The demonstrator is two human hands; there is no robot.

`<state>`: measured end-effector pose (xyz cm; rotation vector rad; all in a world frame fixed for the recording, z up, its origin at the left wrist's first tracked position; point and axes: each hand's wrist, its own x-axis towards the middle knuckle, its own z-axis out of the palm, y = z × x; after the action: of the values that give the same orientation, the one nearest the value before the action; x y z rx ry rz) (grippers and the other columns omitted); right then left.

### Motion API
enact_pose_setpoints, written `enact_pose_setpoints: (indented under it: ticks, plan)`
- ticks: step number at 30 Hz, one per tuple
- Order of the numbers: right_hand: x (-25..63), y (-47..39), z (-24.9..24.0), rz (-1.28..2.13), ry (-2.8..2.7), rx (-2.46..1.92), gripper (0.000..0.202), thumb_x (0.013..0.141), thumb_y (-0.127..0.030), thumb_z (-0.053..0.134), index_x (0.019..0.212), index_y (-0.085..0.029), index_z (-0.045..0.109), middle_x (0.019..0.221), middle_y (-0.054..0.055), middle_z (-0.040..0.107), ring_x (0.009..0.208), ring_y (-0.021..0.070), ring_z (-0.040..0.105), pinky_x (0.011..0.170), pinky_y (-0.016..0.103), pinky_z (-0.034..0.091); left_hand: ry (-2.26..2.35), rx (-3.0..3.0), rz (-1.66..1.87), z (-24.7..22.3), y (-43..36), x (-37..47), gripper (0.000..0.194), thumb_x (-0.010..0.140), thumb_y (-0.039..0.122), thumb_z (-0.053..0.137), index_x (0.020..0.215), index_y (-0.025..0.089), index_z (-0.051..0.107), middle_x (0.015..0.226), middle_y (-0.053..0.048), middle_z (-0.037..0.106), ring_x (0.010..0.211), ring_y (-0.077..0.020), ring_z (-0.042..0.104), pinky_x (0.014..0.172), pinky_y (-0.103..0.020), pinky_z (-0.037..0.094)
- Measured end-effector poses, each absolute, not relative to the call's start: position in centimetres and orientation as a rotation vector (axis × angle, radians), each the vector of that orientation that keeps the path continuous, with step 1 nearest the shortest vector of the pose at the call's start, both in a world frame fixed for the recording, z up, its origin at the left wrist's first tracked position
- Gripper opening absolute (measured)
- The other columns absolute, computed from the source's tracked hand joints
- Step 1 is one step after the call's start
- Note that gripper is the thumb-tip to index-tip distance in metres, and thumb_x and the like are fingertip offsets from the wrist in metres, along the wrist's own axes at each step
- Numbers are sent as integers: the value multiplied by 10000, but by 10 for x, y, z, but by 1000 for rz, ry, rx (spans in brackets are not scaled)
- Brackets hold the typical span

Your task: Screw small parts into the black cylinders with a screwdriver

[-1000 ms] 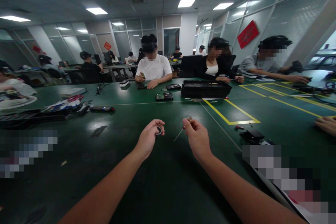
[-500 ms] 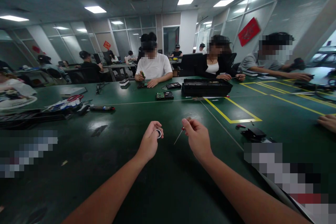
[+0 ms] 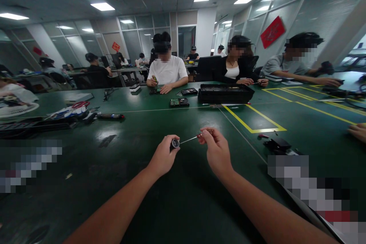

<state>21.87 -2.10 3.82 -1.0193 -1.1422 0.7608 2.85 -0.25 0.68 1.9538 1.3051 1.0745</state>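
Note:
A small round dark part (image 3: 175, 143) with a pale rim is pinched in my left hand (image 3: 165, 155), its open face turned toward the right. My right hand (image 3: 216, 148) grips a screwdriver (image 3: 189, 139) by its reddish handle. The thin metal shaft points left, and its tip is at the edge of the round part; whether it touches cannot be made out. Both hands are above the green table (image 3: 183, 198).
Beyond my hands are a circuit-board device (image 3: 179, 102) and a long black housing (image 3: 225, 93). Tools and cables (image 3: 71, 111) lie at left, near a dark cylindrical tool (image 3: 111, 116). A black part (image 3: 278, 144) is at right. People sit across the table.
The screwdriver has swung from pointing down-left to nearly level, its tip now at the round part. My left hand has turned that part, so its inside shows.

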Motion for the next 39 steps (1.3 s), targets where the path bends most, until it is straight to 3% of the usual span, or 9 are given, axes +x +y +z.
enact_pose_setpoints:
  ticks: [4, 8, 14, 21, 24, 28, 33, 39]
  plan:
    - [218, -21, 36, 730, -1181, -1019, 221, 905, -419, 590, 930, -208, 653, 785, 26, 669, 713, 179, 628, 691, 328, 511, 1243, 2048, 1116, 9, -1, 29, 313, 844, 130, 666, 1128, 260, 680, 1245, -52, 645, 1202, -252, 557, 1080, -433, 379]
    - [218, -22, 33, 722, -1264, -1054, 235, 918, -431, 586, 952, -210, 656, 805, 31, 681, 738, 189, 642, 713, 336, 515, 1311, 1963, 1108, 11, -4, 31, 408, 836, 159, 700, 1227, 266, 654, 1226, -54, 679, 1158, -260, 593, 1043, -443, 412]
    - [220, -22, 32, 678, -1348, -1113, 247, 935, -438, 572, 985, -213, 658, 840, 42, 700, 769, 204, 663, 722, 338, 512, 1278, 1966, 1133, 11, -4, 31, 341, 813, 182, 734, 1145, 252, 703, 1185, -55, 700, 1128, -265, 618, 1021, -431, 438]
    - [221, -25, 36, 528, -1445, -1218, 278, 937, -468, 562, 974, -213, 665, 798, 39, 703, 668, 192, 628, 614, 313, 461, 1271, 1957, 1225, 11, -3, 28, 382, 819, 193, 734, 1194, 254, 694, 1224, -59, 686, 1168, -254, 610, 1058, -432, 429]
    - [222, -27, 37, 509, -1531, -1201, 238, 947, -425, 545, 1005, -217, 645, 752, 16, 682, 621, 178, 608, 589, 303, 444, 1277, 1998, 1220, 10, -1, 27, 392, 819, 191, 739, 1202, 263, 696, 1218, -60, 687, 1160, -254, 610, 1046, -437, 435]
    - [221, -31, 39, 508, -1660, -1108, 157, 954, -328, 509, 990, -220, 617, 823, 21, 695, 711, 178, 645, 665, 299, 464, 1290, 2049, 1213, 6, 2, 25, 404, 819, 180, 742, 1209, 276, 696, 1215, -62, 688, 1147, -254, 613, 1028, -439, 441]
    - [218, -31, 40, 427, -1629, -1221, 330, 991, -437, 439, 884, -233, 675, 665, 2, 650, 582, 173, 601, 578, 294, 408, 1270, 2076, 1192, 4, 2, 26, 404, 809, 174, 751, 1197, 278, 701, 1197, -58, 697, 1137, -250, 621, 1031, -437, 445]
    - [218, -30, 41, 381, -1684, -1237, 304, 987, -352, 404, 1114, -241, 657, 771, 26, 677, 654, 202, 622, 621, 322, 433, 1248, 2006, 1224, 9, 1, 25, 389, 802, 173, 745, 1180, 259, 708, 1187, -63, 698, 1125, -246, 636, 1043, -427, 453]
